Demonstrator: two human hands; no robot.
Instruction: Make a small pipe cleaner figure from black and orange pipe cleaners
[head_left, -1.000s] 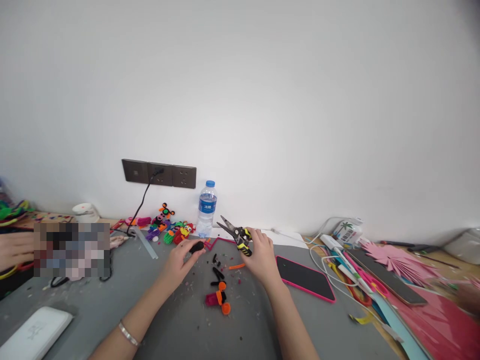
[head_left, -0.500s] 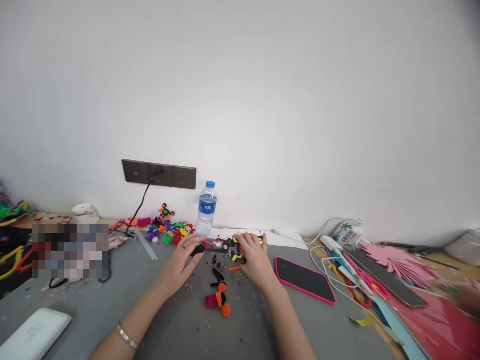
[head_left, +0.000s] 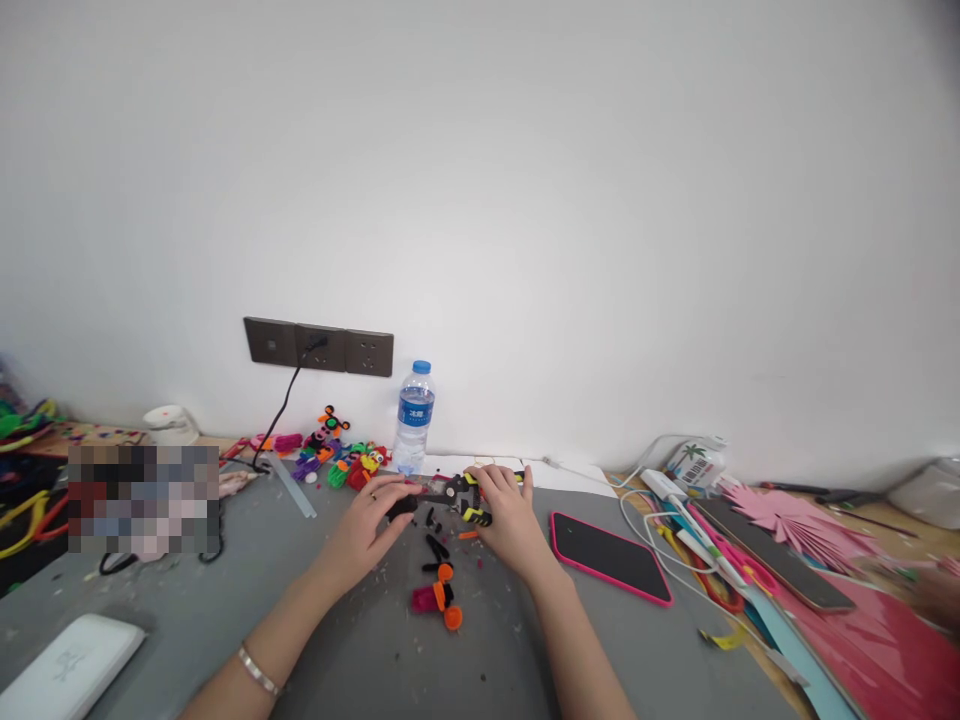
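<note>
My right hand (head_left: 511, 525) is closed around the black-and-yellow handles of a pair of pliers (head_left: 457, 492), whose jaws point left. Between the thumb and fingers of my left hand (head_left: 366, 530) is a black fuzzy pipe cleaner piece (head_left: 403, 506), close to the jaws. Whether the jaws touch it I cannot tell. Short black pipe cleaner pieces (head_left: 437, 547) lie on the grey mat just below the tool. Nearer to me is a small magenta, black and orange pipe cleaner shape (head_left: 431, 599).
A water bottle (head_left: 414, 420) stands against the wall behind my hands, with colourful pipe cleaner figures (head_left: 367, 463) to its left. A pink-cased phone (head_left: 611, 558) lies right of my right arm. Cables, scissors and pink paper (head_left: 795, 525) crowd the right side. A white power bank (head_left: 71, 668) sits front left.
My left hand has shifted slightly right with the black piece, towards the pliers' jaws. My right hand and the pliers stay nearly where they were.
</note>
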